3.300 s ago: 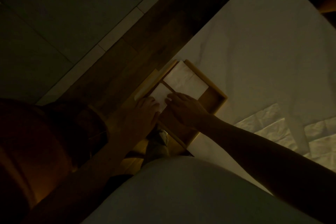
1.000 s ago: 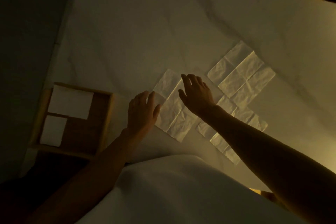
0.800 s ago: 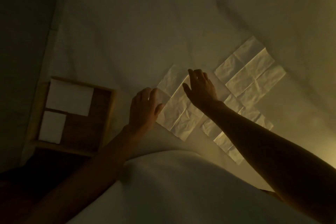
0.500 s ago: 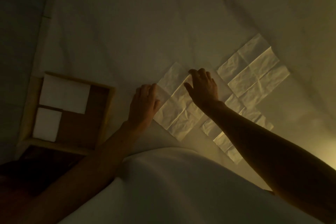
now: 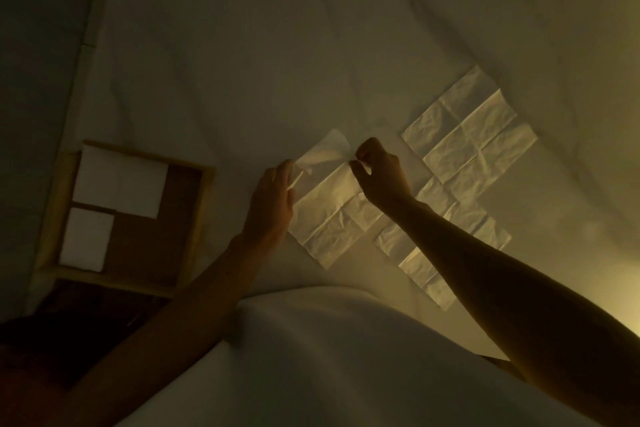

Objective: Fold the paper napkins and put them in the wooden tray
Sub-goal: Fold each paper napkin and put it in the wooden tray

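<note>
We were partway through the job, by our reckoning. The wooden tray (image 5: 199,215) sat at the left edge of the white-covered desk (image 5: 277,62), and two folded napkins already lay inside it: a larger one (image 5: 119,180) at the far side and a smaller one (image 5: 86,239) nearer to us, with bare wood showing in the rest of the tray.

The napkin in hand (image 5: 332,222) lay open on the desk just right of the tray, apart from it. Our left hand (image 5: 272,204) pinched its left edge, and our right hand (image 5: 379,177) pinched the far edge between thumb and fingertips. The far corner (image 5: 329,149) was lifted off the cloth and curling over, so we judged the first fold to be only beginning.

Two more napkins lay flat and unfolded to the right: one (image 5: 471,135) farther off, and one (image 5: 485,232) nearer, partly hidden under our right forearm. The light was dim, so we could not tell whether any others lay beyond.

That left three napkins to fold and carry over to the tray.
</note>
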